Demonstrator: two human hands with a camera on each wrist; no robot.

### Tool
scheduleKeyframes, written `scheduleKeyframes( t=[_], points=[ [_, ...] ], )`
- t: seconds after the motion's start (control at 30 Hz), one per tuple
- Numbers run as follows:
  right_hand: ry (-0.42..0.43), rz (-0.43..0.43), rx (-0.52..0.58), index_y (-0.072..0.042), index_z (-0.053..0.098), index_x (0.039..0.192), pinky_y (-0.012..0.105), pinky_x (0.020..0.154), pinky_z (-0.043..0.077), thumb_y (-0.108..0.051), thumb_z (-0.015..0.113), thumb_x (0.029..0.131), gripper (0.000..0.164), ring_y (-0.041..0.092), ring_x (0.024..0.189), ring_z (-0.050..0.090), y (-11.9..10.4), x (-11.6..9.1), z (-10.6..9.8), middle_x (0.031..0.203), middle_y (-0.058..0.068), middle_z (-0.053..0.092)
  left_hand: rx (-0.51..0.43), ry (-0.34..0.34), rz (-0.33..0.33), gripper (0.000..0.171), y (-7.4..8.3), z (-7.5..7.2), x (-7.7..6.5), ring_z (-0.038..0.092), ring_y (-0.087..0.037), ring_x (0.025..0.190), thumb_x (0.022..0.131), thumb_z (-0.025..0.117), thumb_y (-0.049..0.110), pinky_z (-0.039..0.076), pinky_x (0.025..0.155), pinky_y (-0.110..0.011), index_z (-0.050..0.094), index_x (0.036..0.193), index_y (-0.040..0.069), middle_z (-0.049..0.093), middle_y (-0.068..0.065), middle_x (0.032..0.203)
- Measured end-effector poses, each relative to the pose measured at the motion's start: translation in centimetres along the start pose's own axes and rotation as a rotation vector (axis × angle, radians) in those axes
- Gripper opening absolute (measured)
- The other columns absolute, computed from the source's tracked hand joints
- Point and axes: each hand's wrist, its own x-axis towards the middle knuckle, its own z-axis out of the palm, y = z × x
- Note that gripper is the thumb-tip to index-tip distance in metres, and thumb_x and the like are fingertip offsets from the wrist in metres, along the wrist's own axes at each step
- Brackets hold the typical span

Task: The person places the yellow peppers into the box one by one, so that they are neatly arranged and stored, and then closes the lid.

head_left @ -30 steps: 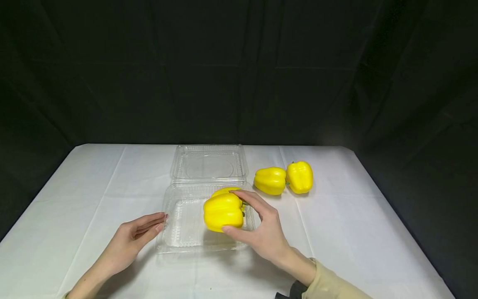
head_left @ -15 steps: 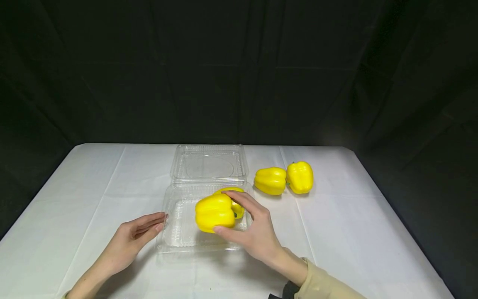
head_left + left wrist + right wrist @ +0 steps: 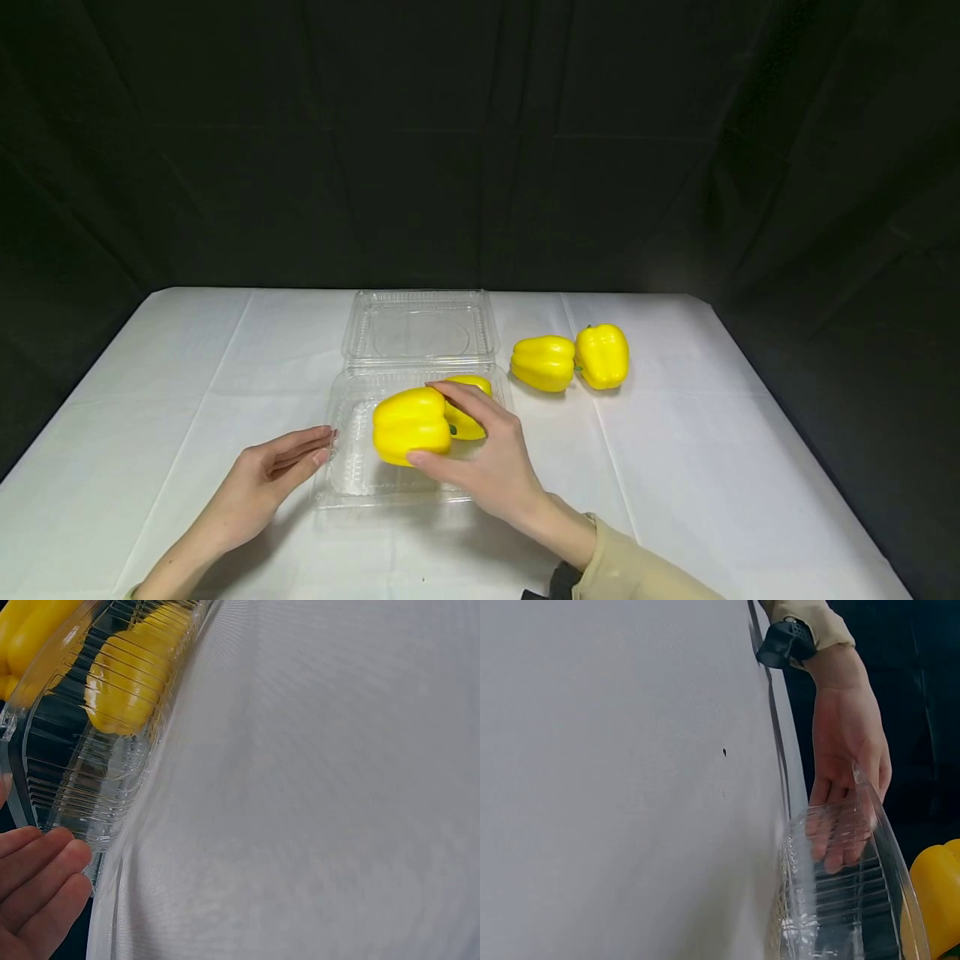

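Observation:
My right hand (image 3: 491, 458) grips a yellow bell pepper (image 3: 408, 427) between thumb and fingers, above the base of a clear plastic clamshell container (image 3: 375, 502). Its green stem points right, and part of this pepper (image 3: 937, 889) shows at the right wrist view's edge. A second yellow bell pepper (image 3: 468, 427) lies inside the base on the right, partly hidden behind the first and my fingers. At the container's left wall is my left hand (image 3: 258, 483), its fingers straight. In the left wrist view the left fingers (image 3: 45, 889) lie along the ribbed wall.
The container's lid (image 3: 420, 329) lies folded back, flat on the white tablecloth (image 3: 720, 483). Two more yellow bell peppers, one on its side (image 3: 542, 363) and one beside it (image 3: 602, 357), sit right of the lid. Black cloth (image 3: 420, 167) hangs behind the table.
My right hand has moved left with its bell pepper, over the container's base, uncovering more of the pepper behind. The left hand has stayed at the left wall.

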Motion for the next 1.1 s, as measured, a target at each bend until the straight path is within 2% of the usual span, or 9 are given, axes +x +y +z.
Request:
scheduleKeyframes(
  t=[0.63, 0.87, 1.1],
  points=[
    [-0.049, 0.026, 0.086, -0.019, 0.062, 0.133, 0.042, 0.100, 0.052, -0.025, 0.089, 0.075, 0.064, 0.014, 0.117, 0.062, 0.0, 0.7, 1.6, 0.123, -0.007, 0.066, 0.006, 0.005, 0.009, 0.039, -0.1, 0.0, 0.1, 0.064, -0.003, 0.113, 0.101, 0.062, 0.029, 0.051, 0.092, -0.015, 0.062, 0.134, 0.008, 0.067, -0.007, 0.131],
    [-0.070, 0.036, 0.141, -0.016, 0.062, 0.133, 0.039, 0.101, 0.053, -0.022, 0.090, 0.075, 0.065, 0.016, 0.118, 0.063, 0.0, 1.0, 2.2, 0.125, -0.003, 0.065, 0.015, 0.007, 0.003, 0.040, 0.0, 0.1, 0.1, 0.064, -0.004, 0.113, 0.100, 0.063, 0.030, 0.050, 0.091, -0.014, 0.062, 0.134, 0.008, 0.067, -0.006, 0.131],
    [-0.072, 0.076, 0.125, -0.014, 0.061, 0.134, 0.046, 0.103, 0.051, -0.024, 0.090, 0.075, 0.066, 0.015, 0.118, 0.062, -0.3, 1.3, 2.7, 0.126, -0.005, 0.064, 0.026, 0.009, -0.015, 0.041, 0.1, 0.1, 0.1, 0.064, -0.005, 0.113, 0.100, 0.063, 0.032, 0.051, 0.090, -0.015, 0.063, 0.133, 0.008, 0.067, -0.007, 0.131]
  ],
)
